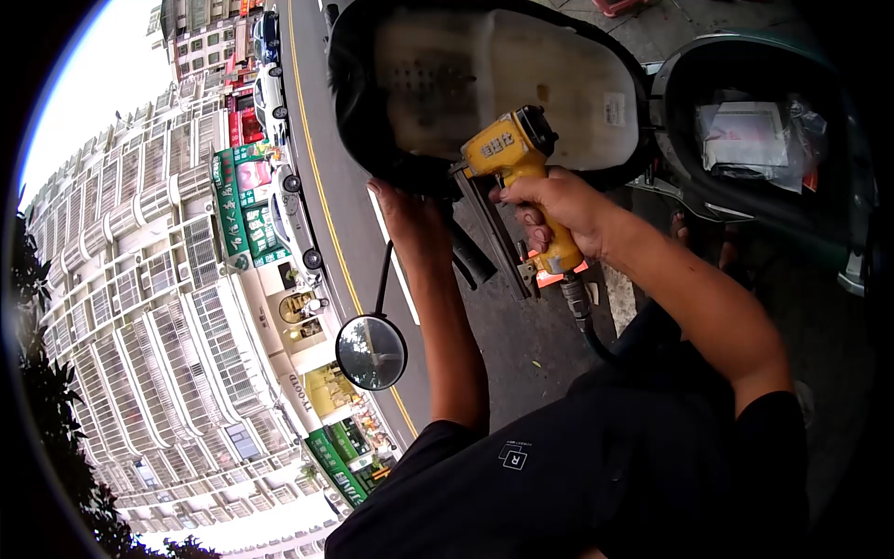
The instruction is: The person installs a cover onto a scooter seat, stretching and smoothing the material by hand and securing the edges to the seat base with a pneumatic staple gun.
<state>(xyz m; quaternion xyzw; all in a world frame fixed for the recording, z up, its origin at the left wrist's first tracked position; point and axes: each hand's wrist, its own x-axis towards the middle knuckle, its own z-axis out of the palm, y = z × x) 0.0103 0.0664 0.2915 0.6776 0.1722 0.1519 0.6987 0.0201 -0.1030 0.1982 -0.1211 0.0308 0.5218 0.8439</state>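
"How's the right hand (563, 210)?"

"Closed around the yellow staple gun (503, 151), whose head juts toward eleven o'clock."

"And the left hand (402, 212)?"

"At the rim of the upturned seat (577, 74); fingers partly hidden, so I can't tell whether they grip. The seat lies at that hand's one o'clock, the right's eleven."

"Beyond?"

"A mirror (371, 352) at the left hand's six, buildings (140, 210) across the road (349, 214) at nine."

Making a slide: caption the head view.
Right hand gripping a yellow staple gun, left hand at the edge of a scooter seat.
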